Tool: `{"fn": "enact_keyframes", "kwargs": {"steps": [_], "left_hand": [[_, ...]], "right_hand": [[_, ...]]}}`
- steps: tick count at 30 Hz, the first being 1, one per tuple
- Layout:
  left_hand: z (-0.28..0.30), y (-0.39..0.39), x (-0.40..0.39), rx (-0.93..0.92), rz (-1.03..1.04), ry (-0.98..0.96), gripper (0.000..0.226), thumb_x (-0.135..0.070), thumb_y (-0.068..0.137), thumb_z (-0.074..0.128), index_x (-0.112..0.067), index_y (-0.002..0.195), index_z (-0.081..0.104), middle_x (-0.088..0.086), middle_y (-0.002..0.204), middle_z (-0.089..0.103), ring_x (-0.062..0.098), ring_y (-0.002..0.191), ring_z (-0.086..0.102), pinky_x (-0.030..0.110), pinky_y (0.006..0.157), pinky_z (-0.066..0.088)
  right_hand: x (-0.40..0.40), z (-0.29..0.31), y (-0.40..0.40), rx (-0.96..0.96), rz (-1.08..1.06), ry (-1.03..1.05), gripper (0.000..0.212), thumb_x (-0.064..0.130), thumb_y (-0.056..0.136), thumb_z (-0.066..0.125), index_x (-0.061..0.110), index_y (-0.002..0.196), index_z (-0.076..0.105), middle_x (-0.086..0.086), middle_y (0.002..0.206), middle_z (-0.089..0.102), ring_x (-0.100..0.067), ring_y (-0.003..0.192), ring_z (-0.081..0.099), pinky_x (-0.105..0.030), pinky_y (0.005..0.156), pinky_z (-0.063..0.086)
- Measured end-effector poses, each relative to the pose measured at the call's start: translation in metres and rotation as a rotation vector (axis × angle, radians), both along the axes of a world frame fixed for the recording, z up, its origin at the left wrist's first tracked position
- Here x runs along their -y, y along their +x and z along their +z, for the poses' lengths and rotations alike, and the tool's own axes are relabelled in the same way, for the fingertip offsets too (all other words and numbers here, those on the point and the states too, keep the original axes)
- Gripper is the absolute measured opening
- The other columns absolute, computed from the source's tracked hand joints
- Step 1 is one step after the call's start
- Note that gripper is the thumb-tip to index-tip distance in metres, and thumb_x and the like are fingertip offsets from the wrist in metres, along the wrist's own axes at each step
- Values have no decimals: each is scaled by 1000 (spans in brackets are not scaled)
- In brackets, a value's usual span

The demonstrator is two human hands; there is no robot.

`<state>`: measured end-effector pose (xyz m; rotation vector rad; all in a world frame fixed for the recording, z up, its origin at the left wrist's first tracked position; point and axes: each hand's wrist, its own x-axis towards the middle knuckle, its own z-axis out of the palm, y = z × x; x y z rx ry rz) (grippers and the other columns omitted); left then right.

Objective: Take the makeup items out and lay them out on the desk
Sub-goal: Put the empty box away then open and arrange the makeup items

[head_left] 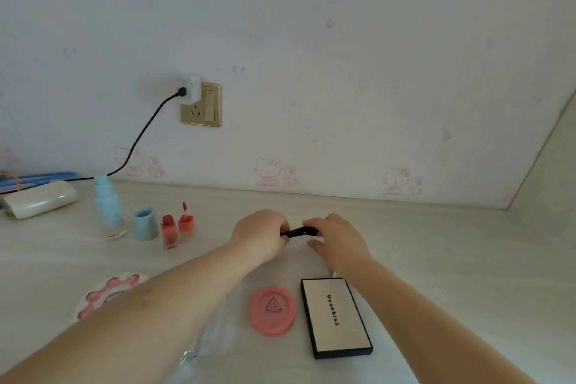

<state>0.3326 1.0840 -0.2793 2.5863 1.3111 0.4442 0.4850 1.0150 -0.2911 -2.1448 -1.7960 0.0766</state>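
Both my hands hold a small black stick-shaped makeup item (300, 231) just above the desk (436, 259), mid-way back. My left hand (260, 235) grips its left end with curled fingers; my right hand (335, 237) pinches its right end. Near me lie a round pink compact (272, 310) and a cream palette with a black edge (335, 316), side by side. A clear plastic bag (215, 337) lies under my left forearm. To the left stand a pale blue bottle (107, 206), its blue cap (145, 223) and two small red lip tints (177, 229).
A white case (40, 198) and blue items (37, 178) sit at the far left by the wall. A black cable (140, 137) runs from a wall socket (201, 104) down to the desk. A round pink-and-white object (106, 294) lies partly under my left arm.
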Motion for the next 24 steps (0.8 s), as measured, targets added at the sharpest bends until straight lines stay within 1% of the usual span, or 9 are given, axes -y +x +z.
{"fn": "enact_keyframes", "kwargs": {"steps": [2,5,7,9,13,15,18,21,24], "left_hand": [[7,-20,5,59,-41,19,18,-28,86,56,-30,100,68,-4,99,64,21,93,60,30,71,44],[20,-56,15,151,-111,14,17,-27,87,59,-30,99,69,-5,94,62,16,91,57,32,76,45],[28,-87,27,212,-138,1,16,-25,86,62,-31,98,70,-7,93,63,11,90,56,32,81,45],[33,-118,39,275,-146,5,15,-24,84,65,-32,96,71,-10,91,63,6,88,56,24,79,44],[37,-189,65,389,-67,1,11,-27,79,71,-35,86,70,-17,81,61,-5,79,57,7,67,39],[37,-219,72,428,-5,-13,15,-25,77,74,-39,81,68,-17,79,64,-6,72,58,7,64,38],[37,-263,76,445,51,-34,21,-18,77,73,-38,83,69,-16,80,66,-3,71,59,13,67,41],[35,-302,72,480,78,-51,19,-13,79,72,-29,91,72,-13,82,70,-5,71,62,9,66,41],[34,-333,61,500,107,-49,19,-12,79,72,-26,91,73,-15,85,71,-3,76,64,9,71,43]], "right_hand": [[7,6,-6,-17,-8,86,37,31,88,59,32,125,56,-1,114,50,-20,111,46,-29,89,41],[22,18,-26,-199,52,229,24,30,84,66,32,108,65,6,108,52,-10,103,48,-25,89,41],[37,26,-50,-365,121,258,18,25,83,67,41,92,63,18,98,60,5,93,54,-10,82,41],[50,31,-76,-483,146,270,26,22,82,68,46,81,58,25,84,64,13,82,58,-2,71,39],[66,32,-133,-543,183,268,23,23,80,70,43,76,60,29,69,64,13,75,58,-3,61,39],[70,33,-160,-554,228,249,23,22,80,71,42,75,61,25,68,65,12,72,58,-2,60,38],[68,35,-198,-531,271,227,20,23,81,69,41,79,63,18,72,66,7,69,58,-4,57,40],[58,38,-230,-467,288,189,15,22,84,66,32,95,69,13,73,63,-3,66,57,-13,58,41],[43,38,-259,-449,285,158,13,20,82,66,28,92,67,6,81,69,-14,76,62,-28,71,49]]}}
